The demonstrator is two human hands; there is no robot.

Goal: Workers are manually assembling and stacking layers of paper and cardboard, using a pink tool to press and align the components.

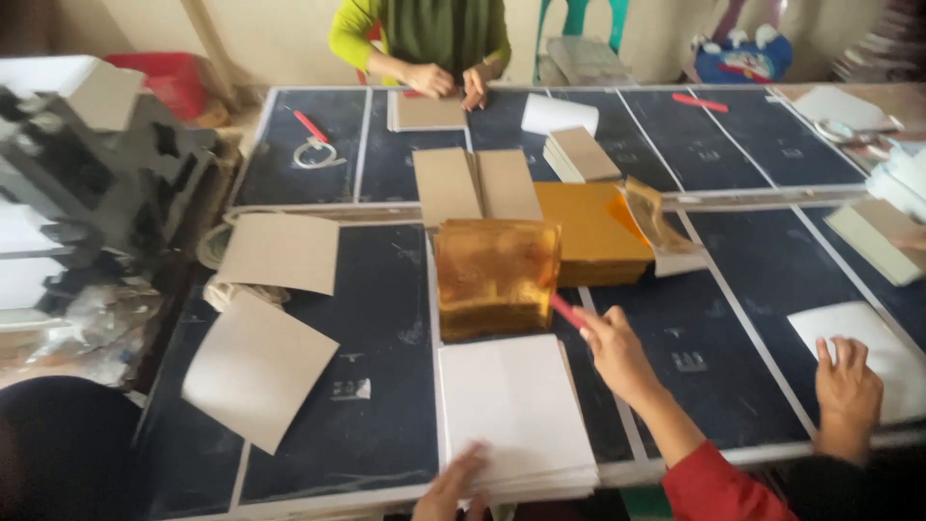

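Left hand (451,487) lies flat, fingers spread, on the near edge of the white sheet stack (516,410), gripping nothing. Right hand (615,352) pinches a red stick (566,311), its tip at the golden sheet pile (496,277) just ahead. Co-worker's hand (847,384) rests on white paper (863,352) further right.

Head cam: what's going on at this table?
The person's left hand lies on a stack of white sheets. The red-sleeved right hand holds a thin red tool against a glossy golden stack. Another person's hand rests on a white sheet; someone across the table handles grey board.
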